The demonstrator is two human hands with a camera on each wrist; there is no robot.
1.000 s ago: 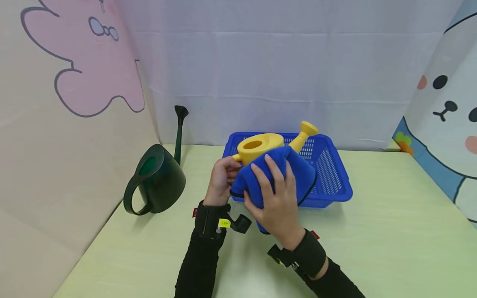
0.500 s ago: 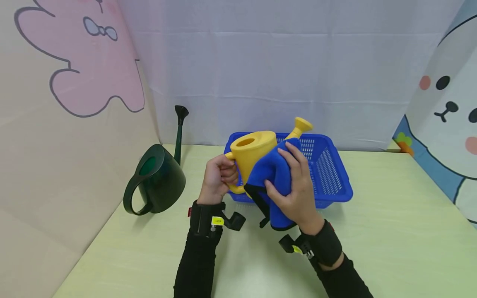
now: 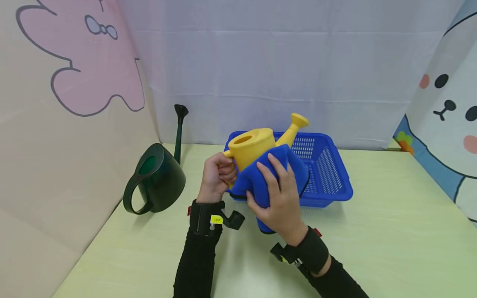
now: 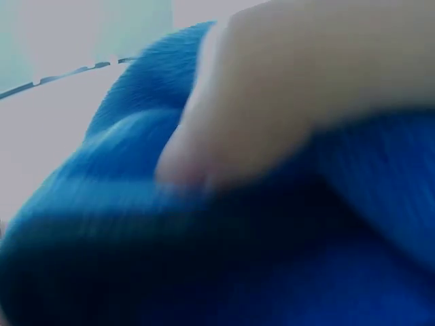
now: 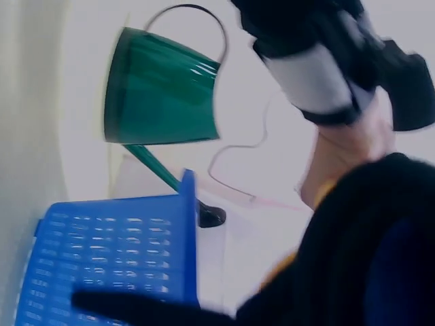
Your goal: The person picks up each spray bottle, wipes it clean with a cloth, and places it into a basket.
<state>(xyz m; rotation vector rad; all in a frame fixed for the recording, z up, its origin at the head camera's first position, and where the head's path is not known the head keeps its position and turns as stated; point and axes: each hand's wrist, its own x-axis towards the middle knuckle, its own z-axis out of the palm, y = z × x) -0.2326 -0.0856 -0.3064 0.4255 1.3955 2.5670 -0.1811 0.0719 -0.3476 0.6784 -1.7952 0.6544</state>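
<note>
The left hand (image 3: 218, 176) rightly grips the handle (image 3: 227, 153) of the rounded yellow plastic watering can (image 3: 253, 149), probably light and stiff, the right hand (image 3: 281, 198) clasping soft blue cloth (image 3: 250, 179).

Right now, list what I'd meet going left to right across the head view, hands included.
Pink cartoon figure, dark green watering can, left hand gripping the yellow watering can, right hand holding the blue cloth, white cartoon animal.

No text can be read for certain: dark characters on the yellow label (image 3: 217, 219) at the left hand's (image 3: 217, 178) wristband (image 3: 199, 225) are too small, as is anything on the red tag (image 3: 317, 232) edging the right hand's (image 3: 279, 203) band (image 3: 313, 251).
</note>
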